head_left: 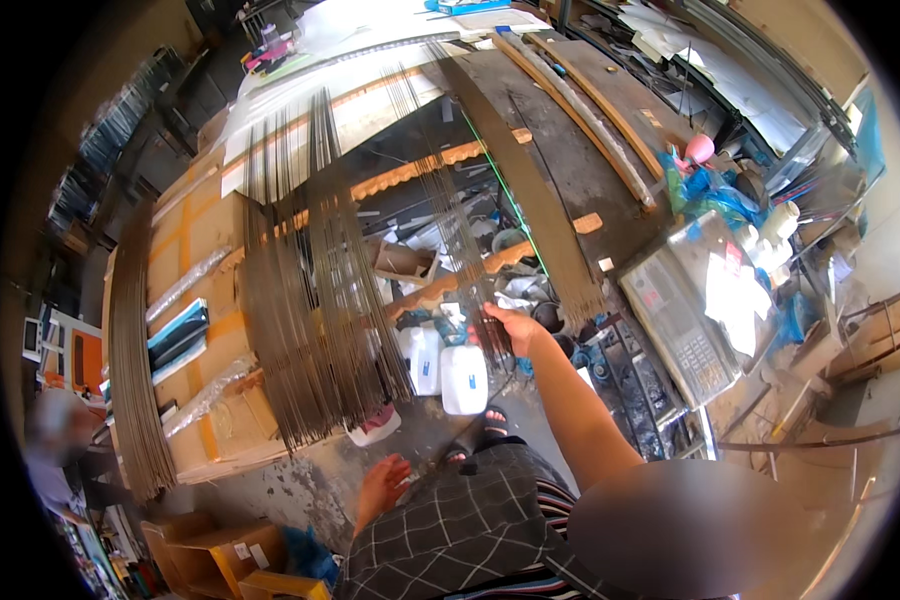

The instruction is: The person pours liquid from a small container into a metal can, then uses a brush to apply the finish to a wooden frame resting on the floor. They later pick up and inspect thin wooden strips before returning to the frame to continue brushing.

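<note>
My right hand reaches forward, its fingers closed round the near ends of a small bundle of long thin dark rods. These rods lie across scalloped wooden rails. To their left, a wider spread of similar rods hangs over the near edge. A dense flat row of dark rods lies to the right, beside a thin green strip. My left hand is low in front of my body, fingers loosely apart and holding nothing.
White plastic jugs stand on the floor below the rods. A grey machine with a keypad sits at right, near blue plastic bags. Cardboard boxes are at lower left. Another person is at the left edge.
</note>
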### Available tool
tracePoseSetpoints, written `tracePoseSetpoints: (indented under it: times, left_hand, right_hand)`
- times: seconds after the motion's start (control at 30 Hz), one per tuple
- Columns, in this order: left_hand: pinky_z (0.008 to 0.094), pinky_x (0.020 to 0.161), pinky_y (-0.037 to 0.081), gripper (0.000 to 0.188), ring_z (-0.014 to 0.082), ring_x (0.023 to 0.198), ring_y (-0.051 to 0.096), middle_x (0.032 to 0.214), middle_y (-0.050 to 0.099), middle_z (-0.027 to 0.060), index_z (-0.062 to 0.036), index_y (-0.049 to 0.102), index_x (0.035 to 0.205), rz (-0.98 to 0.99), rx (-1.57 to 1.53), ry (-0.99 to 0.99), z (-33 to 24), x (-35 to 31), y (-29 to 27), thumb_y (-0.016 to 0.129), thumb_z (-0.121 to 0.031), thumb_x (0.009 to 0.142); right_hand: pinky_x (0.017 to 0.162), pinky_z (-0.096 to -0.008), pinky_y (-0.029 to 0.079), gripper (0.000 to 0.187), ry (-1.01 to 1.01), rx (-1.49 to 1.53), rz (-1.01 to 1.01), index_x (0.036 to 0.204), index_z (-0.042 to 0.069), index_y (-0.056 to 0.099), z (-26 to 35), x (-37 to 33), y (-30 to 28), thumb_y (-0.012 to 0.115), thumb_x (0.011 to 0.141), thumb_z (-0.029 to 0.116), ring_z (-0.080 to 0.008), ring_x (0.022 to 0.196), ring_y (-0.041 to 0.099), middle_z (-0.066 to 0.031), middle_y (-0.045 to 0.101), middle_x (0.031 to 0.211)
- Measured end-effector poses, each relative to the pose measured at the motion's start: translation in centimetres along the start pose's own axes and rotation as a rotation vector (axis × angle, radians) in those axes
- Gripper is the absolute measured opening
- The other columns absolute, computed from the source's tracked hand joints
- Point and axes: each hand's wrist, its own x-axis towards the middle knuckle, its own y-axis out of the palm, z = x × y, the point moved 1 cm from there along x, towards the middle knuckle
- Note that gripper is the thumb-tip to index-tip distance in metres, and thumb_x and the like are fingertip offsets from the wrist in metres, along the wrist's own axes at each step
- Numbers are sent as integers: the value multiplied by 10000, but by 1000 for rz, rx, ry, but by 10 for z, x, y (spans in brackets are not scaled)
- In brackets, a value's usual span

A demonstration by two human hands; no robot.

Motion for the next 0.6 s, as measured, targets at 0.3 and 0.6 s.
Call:
tracePoseSetpoints:
  times: [0.3,0.6]
  left_hand:
    - [373,890,430,412,200,1089,543,1201,577,87,-97,464,1293,33,95,-53,-21,5,66,495,-321,948]
    - [339,818,468,405,188,1053,570,1175,592,87,-101,475,1280,88,85,-3,-16,6,45,506,-327,946]
  right_hand:
    - [733,-378,544,350,-49,-83,-79,1119,-15,549,1,10,6,431,972,280,-259,838,645,-162,636,1021]
    - [612,-319,502,163,-458,-191,-302,924,-5,594,-19,35,-39,579,879,151,-202,707,635,-103,649,800]
